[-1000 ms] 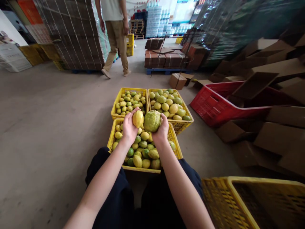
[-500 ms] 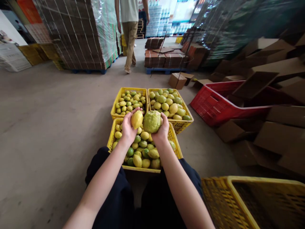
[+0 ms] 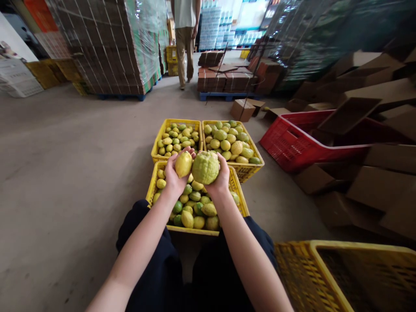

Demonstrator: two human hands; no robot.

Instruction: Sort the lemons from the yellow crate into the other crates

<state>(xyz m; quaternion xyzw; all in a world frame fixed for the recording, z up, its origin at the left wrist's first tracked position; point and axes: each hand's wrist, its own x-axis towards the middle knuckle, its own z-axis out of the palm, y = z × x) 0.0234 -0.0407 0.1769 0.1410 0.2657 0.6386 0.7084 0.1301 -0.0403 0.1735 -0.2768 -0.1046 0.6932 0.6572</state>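
A smooth yellow lemon (image 3: 183, 164) rests in my left hand (image 3: 173, 175), whose fingers curl up around its far side. Close beside it, my right hand (image 3: 221, 177) grips a larger, bumpy green citrus fruit (image 3: 206, 167) from the right. Both fruits are held above the near yellow crate (image 3: 195, 230), which holds several loose yellow and green lemons (image 3: 187, 219). Beyond my hands stand a far left yellow crate (image 3: 176, 121) with smaller lemons and a far right yellow crate (image 3: 240, 170) with bigger ones. My hands hide part of the near crate's fruit.
To the right lie a red crate (image 3: 282, 147) and heaped cardboard boxes (image 3: 383, 182). Another yellow crate (image 3: 312, 273) stands at the lower right. Farther back are a wrapped pallet stack (image 3: 104, 47), flattened cartons (image 3: 225, 80) on a blue pallet, and a walking person (image 3: 186, 43).
Both hands have shifted slightly left with their fruits, and the green one has turned a little. In the background, the person has walked farther away and to the right.
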